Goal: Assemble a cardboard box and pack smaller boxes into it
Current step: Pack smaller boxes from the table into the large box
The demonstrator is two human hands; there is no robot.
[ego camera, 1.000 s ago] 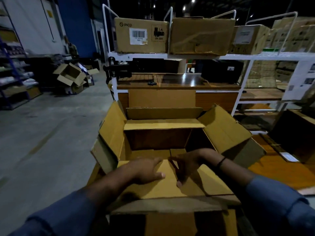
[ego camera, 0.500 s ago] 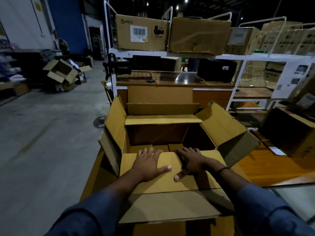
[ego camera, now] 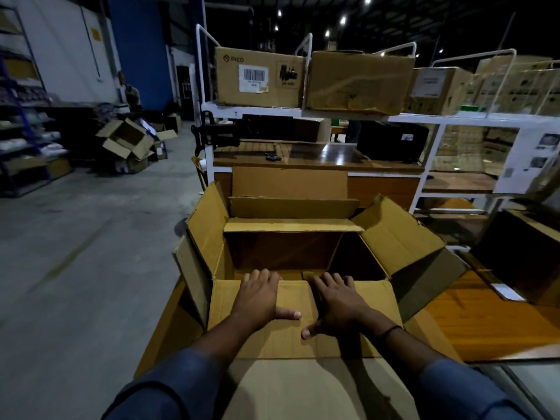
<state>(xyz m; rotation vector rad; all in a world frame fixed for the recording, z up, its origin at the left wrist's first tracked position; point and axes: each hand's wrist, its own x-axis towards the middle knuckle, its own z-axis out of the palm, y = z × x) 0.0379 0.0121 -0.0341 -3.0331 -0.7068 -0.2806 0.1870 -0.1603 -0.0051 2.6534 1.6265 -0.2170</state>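
Observation:
A large brown cardboard box (ego camera: 288, 253) stands open in front of me on a wooden table (ego camera: 485, 322), its flaps spread outward. My left hand (ego camera: 260, 298) and my right hand (ego camera: 339, 301) lie flat, side by side, on the near flap (ego camera: 303, 341), palms down with fingers spread. Their fingertips reach the flap's fold at the box's near rim. Neither hand holds anything. The box's inside is dark and I see nothing in it.
Behind the box stands a white shelf rack (ego camera: 333, 115) with a PICO carton (ego camera: 259, 77) and more cartons (ego camera: 359, 83) on top. A dark box (ego camera: 521, 253) sits at the right. Open cartons (ego camera: 127, 144) lie on the concrete floor at the left.
Both hands slid forward along the near flap toward the box's rim and flattened out. The flap has been pressed lower and outward toward me.

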